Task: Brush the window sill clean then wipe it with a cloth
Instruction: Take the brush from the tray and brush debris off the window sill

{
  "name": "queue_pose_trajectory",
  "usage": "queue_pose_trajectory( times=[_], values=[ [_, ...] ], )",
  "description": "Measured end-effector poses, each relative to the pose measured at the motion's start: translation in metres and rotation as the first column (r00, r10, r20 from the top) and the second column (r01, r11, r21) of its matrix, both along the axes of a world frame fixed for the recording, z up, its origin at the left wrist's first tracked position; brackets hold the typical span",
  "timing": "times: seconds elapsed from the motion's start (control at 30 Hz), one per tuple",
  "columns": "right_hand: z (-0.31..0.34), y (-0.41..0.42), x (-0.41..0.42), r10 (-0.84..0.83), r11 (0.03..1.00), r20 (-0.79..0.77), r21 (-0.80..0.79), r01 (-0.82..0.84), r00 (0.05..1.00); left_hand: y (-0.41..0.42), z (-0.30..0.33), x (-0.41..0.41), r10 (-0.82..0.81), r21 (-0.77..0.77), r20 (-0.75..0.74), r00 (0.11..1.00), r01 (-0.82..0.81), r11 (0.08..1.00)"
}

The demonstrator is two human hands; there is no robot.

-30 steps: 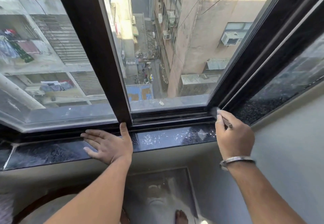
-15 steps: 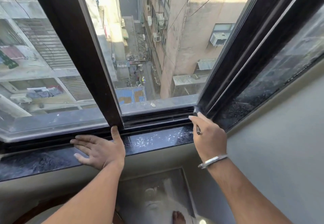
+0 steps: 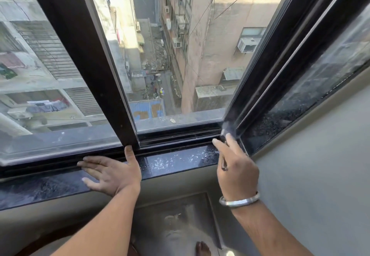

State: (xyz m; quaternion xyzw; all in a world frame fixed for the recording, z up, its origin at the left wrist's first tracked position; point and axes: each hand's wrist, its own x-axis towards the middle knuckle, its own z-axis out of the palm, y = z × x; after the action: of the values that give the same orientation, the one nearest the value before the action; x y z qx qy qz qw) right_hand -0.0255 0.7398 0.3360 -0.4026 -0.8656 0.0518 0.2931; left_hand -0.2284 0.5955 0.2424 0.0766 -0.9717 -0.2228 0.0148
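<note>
The dark polished window sill (image 3: 172,162) runs across the view, with pale dust specks near its right end. My right hand (image 3: 236,167) is shut on a small brush (image 3: 224,135), whose blurred head is at the right corner of the window track; the thin handle shows below my fingers. My left hand (image 3: 112,173) lies flat on the sill with fingers spread, thumb up against the base of the dark centre frame post (image 3: 84,55). No cloth is in view.
Closed glass panes show a street and buildings far below. A dark side frame (image 3: 300,65) and a grey wall (image 3: 320,175) stand at the right. Below the sill lies a dusty floor panel (image 3: 176,225) with a bare foot (image 3: 202,248).
The view has shifted and my right hand with the brush has stayed at the right corner of the track, making small strokes. My left hand remains flat on the sill.
</note>
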Motion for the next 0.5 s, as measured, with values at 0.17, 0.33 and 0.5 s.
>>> queue_pose_trajectory(
  times=[0.17,0.33,0.5],
  values=[
    [-0.007,-0.041,-0.031,0.430,0.888,-0.134,-0.113,-0.445,0.893,-0.001,-0.002,-0.001,-0.008,-0.004,0.002,1.000,0.008,1.000],
    [0.001,-0.048,-0.072,0.658,0.721,-0.133,-0.176,-0.671,0.741,-0.002,-0.004,-0.003,-0.013,0.003,-0.007,1.000,0.013,1.000],
    [0.009,-0.006,-0.075,0.794,0.492,-0.150,-0.410,-0.768,0.589,-0.002,-0.004,-0.003,-0.010,-0.011,-0.004,1.000,0.010,1.000]
  ],
)
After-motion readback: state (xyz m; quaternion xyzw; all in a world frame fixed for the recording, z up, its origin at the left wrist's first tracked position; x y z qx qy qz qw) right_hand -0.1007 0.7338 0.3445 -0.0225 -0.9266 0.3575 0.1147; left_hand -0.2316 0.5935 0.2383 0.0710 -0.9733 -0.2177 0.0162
